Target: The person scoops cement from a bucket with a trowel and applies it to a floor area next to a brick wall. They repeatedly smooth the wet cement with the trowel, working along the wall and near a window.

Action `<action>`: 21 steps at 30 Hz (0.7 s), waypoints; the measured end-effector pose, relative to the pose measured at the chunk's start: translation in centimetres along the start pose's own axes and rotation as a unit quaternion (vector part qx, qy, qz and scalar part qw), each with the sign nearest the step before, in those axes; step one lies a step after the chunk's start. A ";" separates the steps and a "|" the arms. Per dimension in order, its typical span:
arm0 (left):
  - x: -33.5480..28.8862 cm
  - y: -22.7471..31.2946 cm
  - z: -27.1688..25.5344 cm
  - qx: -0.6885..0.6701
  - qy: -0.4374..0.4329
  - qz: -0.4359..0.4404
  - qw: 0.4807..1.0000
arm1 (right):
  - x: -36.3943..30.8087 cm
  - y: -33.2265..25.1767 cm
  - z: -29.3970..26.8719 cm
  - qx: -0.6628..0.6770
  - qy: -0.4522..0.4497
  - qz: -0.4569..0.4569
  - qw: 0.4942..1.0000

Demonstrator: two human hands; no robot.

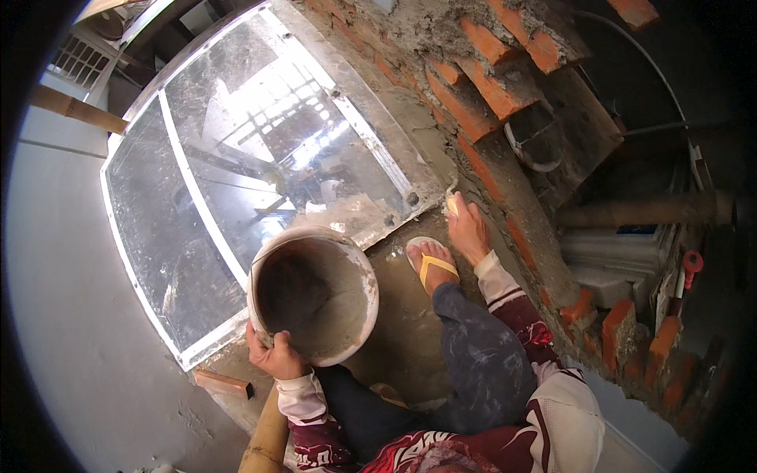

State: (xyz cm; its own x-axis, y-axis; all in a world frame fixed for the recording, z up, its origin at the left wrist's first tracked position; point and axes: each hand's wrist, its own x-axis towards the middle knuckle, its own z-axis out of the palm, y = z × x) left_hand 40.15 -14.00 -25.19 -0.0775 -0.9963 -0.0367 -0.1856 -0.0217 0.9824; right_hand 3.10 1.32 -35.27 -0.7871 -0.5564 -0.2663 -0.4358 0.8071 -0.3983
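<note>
My left hand (276, 359) grips the lower rim of a round, mortar-smeared bucket (351, 284). The bucket tilts so that its dark, grey-coated inside faces me. My right hand (469, 235) is closed around the pale yellow handle of a trowel (452, 203). Its narrow metal end points away from me, at a strip of wet grey mortar (422, 134) between the brickwork and a framed window panel. Most of the trowel's handle is hidden in my fist, and its blade is hard to make out.
A glazed panel with white frame bars (371, 150) lies beyond the bucket. Broken orange bricks (481, 87) edge a drop on the right, where a bamboo pole (646, 211) crosses. My sandalled foot (434, 264) stands beside my right hand. Another bamboo pole (264, 441) is at lower left.
</note>
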 end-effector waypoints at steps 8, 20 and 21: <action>0.1 0.8 0.7 -0.022 0.007 -0.015 1.000 | 1.9 1.8 0.9 0.013 0.004 0.029 0.999; 0.4 0.2 0.6 0.015 0.058 0.037 0.998 | -3.5 -0.8 -4.7 0.067 0.127 -0.251 0.957; 0.5 0.0 0.4 0.025 0.063 0.044 0.997 | -4.1 -2.3 -5.1 0.087 0.101 -0.300 0.945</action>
State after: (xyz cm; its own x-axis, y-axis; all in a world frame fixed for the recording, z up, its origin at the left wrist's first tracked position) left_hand 39.69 -14.47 -25.29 0.0281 -0.9968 0.0749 -0.2323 0.0664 0.9704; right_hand 5.10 2.73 -28.83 -0.4968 -0.8398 0.2188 -0.7655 0.3052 -0.5665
